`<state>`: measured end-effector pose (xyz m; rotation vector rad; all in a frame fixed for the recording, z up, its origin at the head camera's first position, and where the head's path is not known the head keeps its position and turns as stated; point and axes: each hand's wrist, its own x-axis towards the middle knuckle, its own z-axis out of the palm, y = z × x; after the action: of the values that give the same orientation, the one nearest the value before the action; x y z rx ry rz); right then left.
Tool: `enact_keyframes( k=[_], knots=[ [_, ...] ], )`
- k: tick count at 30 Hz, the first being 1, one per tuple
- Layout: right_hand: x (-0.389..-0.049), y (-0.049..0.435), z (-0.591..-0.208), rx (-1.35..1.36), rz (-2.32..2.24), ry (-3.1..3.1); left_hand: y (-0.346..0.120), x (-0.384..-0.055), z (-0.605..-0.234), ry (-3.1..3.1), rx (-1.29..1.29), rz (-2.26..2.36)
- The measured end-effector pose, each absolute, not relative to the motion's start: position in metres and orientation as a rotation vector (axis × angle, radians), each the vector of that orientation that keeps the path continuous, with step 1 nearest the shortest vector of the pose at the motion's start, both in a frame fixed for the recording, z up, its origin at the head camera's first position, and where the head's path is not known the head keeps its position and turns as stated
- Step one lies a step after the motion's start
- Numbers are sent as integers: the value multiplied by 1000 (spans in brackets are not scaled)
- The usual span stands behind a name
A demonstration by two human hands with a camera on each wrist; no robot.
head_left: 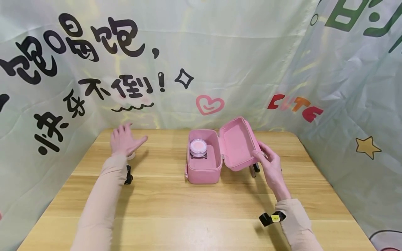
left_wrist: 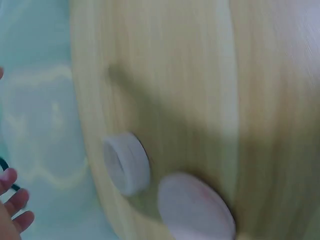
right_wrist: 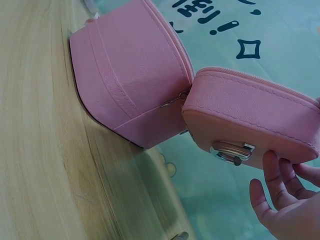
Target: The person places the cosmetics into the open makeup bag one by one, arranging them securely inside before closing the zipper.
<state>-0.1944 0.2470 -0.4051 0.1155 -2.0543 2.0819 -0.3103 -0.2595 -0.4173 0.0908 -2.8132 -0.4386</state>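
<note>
A pink zippered case (head_left: 204, 176) stands on the table with its lid (head_left: 237, 144) swung out to the right. My right hand (head_left: 270, 164) holds the lid's right side, thumb over the inner edge and fingers behind. A silver metal fitting (right_wrist: 232, 152) shows on the lid's outside near those fingers. Inside the case, a round clear container with pink contents (head_left: 198, 147) lies on a dark-edged flat item. At the far left, my left hand (head_left: 122, 141) is spread in the air. Near it are a white ring-shaped piece (left_wrist: 127, 164) and a pale oval piece (left_wrist: 196, 207).
Slim dark and brown items (head_left: 255, 169) lie partly hidden behind the lid. A printed cloth (head_left: 245, 69) hangs along the table's back and sides. The wooden table (head_left: 176, 216) stretches in front of the case.
</note>
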Motion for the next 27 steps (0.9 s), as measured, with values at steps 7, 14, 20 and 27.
enact_keyframes(
  k=[7, 14, 20, 27],
  knots=[
    [-193, 247, -405, 108, 2088, -2059, -291, -296, -426, -2960, 115, -489],
    [-193, 247, -404, 92, 2084, -2061, -310, -282, -436, -3020, 87, -570],
    [-194, 247, -404, 98, 2082, -2063, -320, -275, -443, -3080, 86, -616],
    [-194, 247, -405, 100, 2082, -2061, -320, -271, -449, -3134, 130, -595]
  ],
)
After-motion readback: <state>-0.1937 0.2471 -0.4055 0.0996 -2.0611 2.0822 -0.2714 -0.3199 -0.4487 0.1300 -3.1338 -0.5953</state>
